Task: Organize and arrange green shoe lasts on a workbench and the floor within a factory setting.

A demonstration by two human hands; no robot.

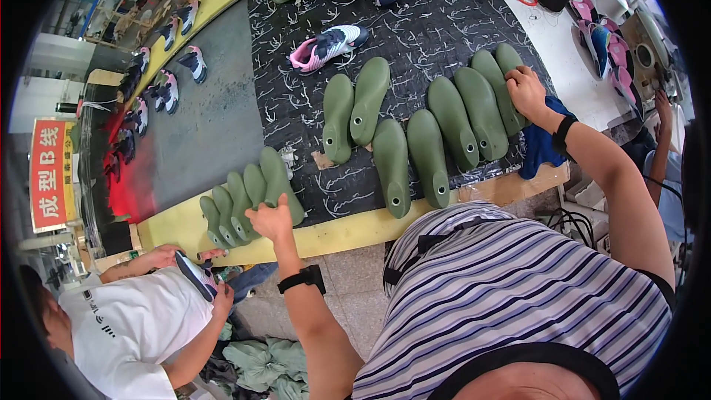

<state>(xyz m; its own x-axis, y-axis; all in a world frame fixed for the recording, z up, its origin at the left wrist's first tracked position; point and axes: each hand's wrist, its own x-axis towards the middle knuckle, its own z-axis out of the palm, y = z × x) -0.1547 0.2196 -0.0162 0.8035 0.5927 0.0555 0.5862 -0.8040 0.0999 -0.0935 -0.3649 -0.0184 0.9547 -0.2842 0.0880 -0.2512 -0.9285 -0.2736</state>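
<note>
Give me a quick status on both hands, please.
Left hand on the left cluster of green shoe lasts. Right hand on the right row of lasts. Nothing between.

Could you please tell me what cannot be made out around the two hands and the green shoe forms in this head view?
- Left hand: its palm and fingertips are hidden, pressed onto the row of shoe forms, so its grip is unclear.
- Right hand: its fingertips are hidden against the end form.
- Blue cloth: partly covered by the right forearm.
- Shoes on the conveyor: too small for detail.
</note>
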